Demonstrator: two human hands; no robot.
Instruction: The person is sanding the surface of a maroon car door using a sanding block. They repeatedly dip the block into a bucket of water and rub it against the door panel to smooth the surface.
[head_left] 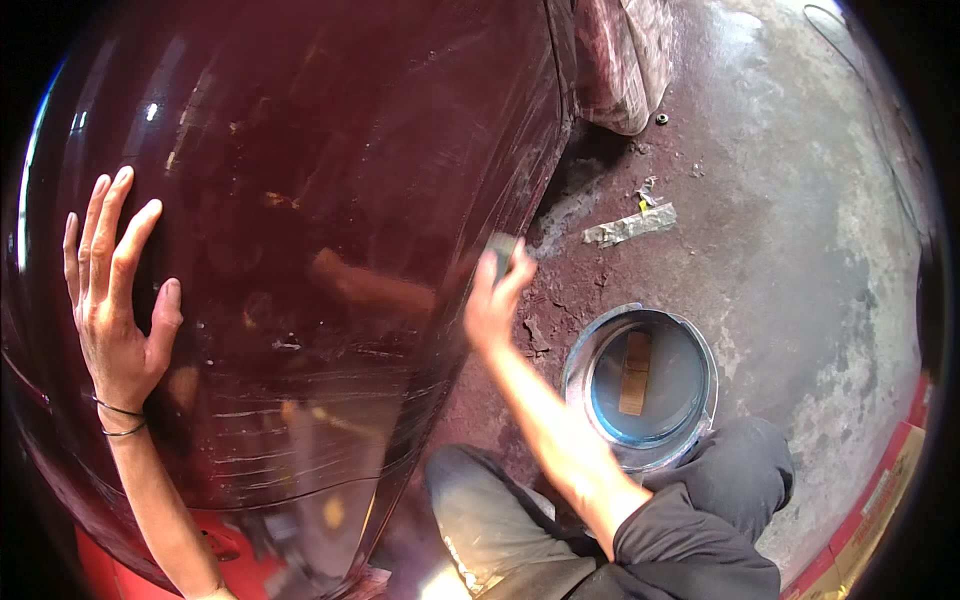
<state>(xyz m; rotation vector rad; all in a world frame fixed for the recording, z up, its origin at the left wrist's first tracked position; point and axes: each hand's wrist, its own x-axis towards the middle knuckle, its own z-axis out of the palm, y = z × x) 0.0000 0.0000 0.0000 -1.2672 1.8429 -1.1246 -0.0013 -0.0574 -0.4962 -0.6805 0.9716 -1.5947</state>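
Observation:
A glossy dark red car body panel fills the left half of the view, with pale streaks and drips along its lower part. My left hand lies on it with fingers spread, a thin dark band round the wrist. At the panel's right edge is my right hand, slightly blurred, its fingers closed round a small grey-green pad. The pad is at the edge; whether it touches the paint I cannot tell.
Right of my forearm stands a round bucket holding cloudy liquid and a brown block. Farther off, a crumpled tape strip lies on the stained concrete floor. Sheeting hangs at the top; a box is lower right.

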